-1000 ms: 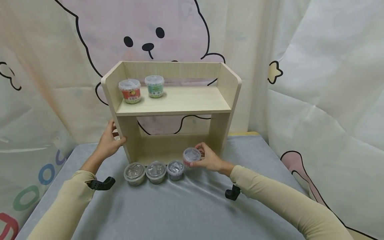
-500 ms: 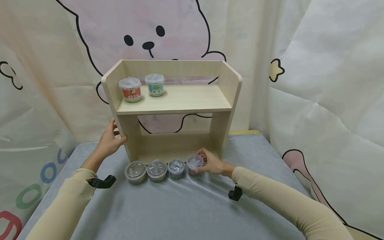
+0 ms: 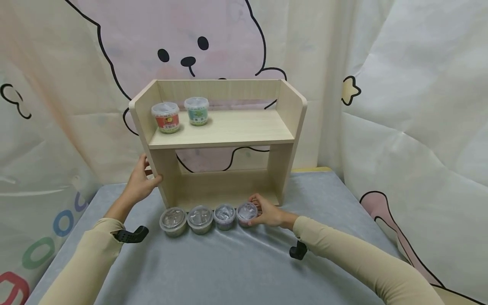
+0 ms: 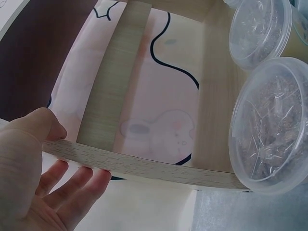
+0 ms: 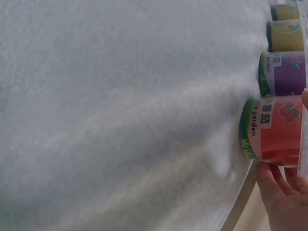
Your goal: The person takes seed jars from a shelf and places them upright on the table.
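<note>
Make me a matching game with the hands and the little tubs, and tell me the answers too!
Things:
1. left hand
2. right hand
3. red tub
4. purple tub

Places:
A. on the grey cloth, second from the right in the row
B. on the top shelf, at its left end
C. gripping the shelf's side panel
D. holding the tub at the row's right end

Pairs: 1-C, 2-D, 3-B, 4-A

R hand [image 5: 284,197] grips red-label tub [image 5: 272,130] (purple-label tub [image 5: 284,73] touching it).
</note>
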A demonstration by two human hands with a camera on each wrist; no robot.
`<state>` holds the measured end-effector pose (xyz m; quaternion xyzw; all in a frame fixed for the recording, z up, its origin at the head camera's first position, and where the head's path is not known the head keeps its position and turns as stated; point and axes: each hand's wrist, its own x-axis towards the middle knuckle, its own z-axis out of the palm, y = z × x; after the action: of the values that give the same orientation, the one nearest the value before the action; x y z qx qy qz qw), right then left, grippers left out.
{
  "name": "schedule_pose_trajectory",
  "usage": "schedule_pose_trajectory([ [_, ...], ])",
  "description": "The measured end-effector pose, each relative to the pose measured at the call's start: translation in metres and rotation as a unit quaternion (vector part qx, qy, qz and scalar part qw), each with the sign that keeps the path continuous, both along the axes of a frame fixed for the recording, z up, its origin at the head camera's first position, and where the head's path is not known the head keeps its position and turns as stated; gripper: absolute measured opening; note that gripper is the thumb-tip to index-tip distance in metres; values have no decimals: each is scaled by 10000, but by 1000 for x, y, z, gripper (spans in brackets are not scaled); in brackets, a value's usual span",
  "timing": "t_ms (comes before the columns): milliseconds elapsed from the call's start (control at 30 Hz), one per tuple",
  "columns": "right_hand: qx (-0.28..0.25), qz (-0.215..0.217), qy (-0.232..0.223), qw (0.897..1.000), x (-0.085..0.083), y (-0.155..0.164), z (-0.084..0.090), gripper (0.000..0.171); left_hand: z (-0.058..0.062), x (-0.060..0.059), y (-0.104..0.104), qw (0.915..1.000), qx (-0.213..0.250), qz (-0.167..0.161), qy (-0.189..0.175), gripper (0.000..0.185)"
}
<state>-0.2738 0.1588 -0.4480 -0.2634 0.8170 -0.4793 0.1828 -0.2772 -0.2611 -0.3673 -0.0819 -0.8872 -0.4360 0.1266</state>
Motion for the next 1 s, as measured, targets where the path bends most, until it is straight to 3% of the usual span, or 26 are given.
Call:
schedule_pose_trajectory([
  [367, 322, -67, -39, 9995, 1, 4, 5, 69, 2, 3, 1, 9999, -26, -10, 116, 85],
  [600, 396, -114, 150, 9990, 2, 6, 22, 57, -2, 5, 0, 10000, -11, -32, 42, 84],
  [733, 271, -96, 381, 9989, 2, 6, 42, 53, -4, 4, 1, 9999, 6, -65, 77, 83],
  [1000, -58, 240, 677, 9974, 5, -13, 100, 46, 0, 3, 0, 9999, -32, -40, 163, 83],
])
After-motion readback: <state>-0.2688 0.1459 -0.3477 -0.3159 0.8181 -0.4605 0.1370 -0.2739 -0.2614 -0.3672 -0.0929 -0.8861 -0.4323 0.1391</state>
